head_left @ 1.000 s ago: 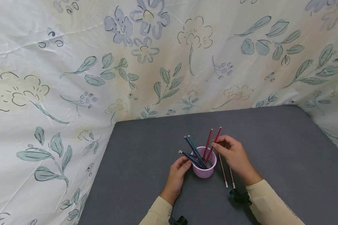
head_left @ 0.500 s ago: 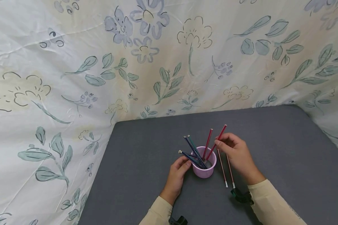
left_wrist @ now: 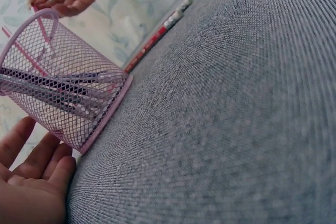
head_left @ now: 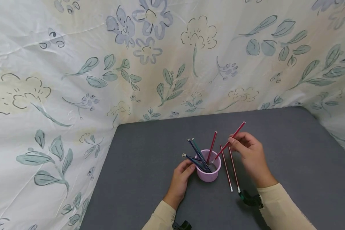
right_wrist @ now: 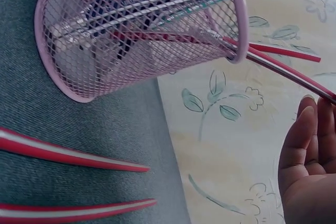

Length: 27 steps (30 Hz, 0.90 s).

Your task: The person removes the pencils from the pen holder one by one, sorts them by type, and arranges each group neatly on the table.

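Observation:
A purple mesh pencil cup point(head_left: 208, 177) stands upright on the table. Dark blue pencils point(head_left: 194, 147), a green one point(head_left: 195, 143) and a red pencil point(head_left: 213, 143) lean inside it. My right hand point(head_left: 249, 156) pinches another red pencil point(head_left: 238, 130) between thumb and fingers, at the cup's right. That pencil slants, its eraser end point(right_wrist: 207, 34) still within the cup's rim. At the cup's left side is my left hand point(head_left: 179, 180); in the left wrist view its loosely bent fingers point(left_wrist: 44, 156) lie against or close by the mesh.
Two red-and-white striped pencils point(head_left: 226, 171) lie side by side on the grey table point(head_left: 138, 179), right of the cup, their eraser ends toward me. A floral cloth point(head_left: 172, 80) hangs behind and left of the table.
My right hand has moved up and to the right, drawing the red pencil partway out of the cup and tilting it more. My left hand and the cup have stayed put.

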Each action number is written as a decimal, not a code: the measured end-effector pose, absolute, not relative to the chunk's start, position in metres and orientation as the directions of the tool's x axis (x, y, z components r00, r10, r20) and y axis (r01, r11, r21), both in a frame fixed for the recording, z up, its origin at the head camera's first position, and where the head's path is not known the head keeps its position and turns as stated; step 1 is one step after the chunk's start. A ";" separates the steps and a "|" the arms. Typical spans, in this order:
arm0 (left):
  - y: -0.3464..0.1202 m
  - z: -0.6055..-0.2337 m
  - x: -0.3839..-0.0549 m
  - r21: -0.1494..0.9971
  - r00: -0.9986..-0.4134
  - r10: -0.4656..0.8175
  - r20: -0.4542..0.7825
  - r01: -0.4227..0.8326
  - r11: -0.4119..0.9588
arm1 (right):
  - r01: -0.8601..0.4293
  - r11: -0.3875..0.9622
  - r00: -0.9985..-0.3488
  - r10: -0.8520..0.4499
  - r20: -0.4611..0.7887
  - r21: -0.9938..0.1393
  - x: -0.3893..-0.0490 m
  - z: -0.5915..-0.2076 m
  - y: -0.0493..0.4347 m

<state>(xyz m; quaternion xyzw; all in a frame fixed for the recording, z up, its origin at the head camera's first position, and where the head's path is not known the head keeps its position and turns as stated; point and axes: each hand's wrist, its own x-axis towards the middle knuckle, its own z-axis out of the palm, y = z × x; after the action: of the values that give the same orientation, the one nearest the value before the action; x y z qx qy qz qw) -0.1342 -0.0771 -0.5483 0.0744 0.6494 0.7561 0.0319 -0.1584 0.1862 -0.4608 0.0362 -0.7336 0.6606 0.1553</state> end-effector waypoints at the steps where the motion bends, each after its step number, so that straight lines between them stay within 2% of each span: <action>1: -0.077 -0.548 -0.134 0.987 -0.987 0.144 0.069 0.047 -0.154 | -0.263 0.105 -0.947 0.161 0.278 -0.959 -0.159 -0.460 0.187; 13: -0.078 -0.548 -0.134 0.986 -0.986 0.149 0.072 0.049 -0.157 | -0.306 -0.262 -0.943 0.216 0.254 -0.915 -0.163 -0.460 0.199; 27: -0.077 -0.546 -0.134 0.988 -0.985 0.156 0.070 0.048 -0.145 | -0.303 -0.306 -0.946 0.211 0.247 -0.902 -0.161 -0.465 0.204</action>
<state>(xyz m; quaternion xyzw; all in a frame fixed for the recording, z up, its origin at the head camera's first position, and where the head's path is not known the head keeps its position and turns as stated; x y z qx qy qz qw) -0.1341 -0.0771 -0.5462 0.0778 0.6528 0.7527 0.0359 -0.1610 0.2038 -0.4648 0.0408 -0.5669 0.8072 0.1593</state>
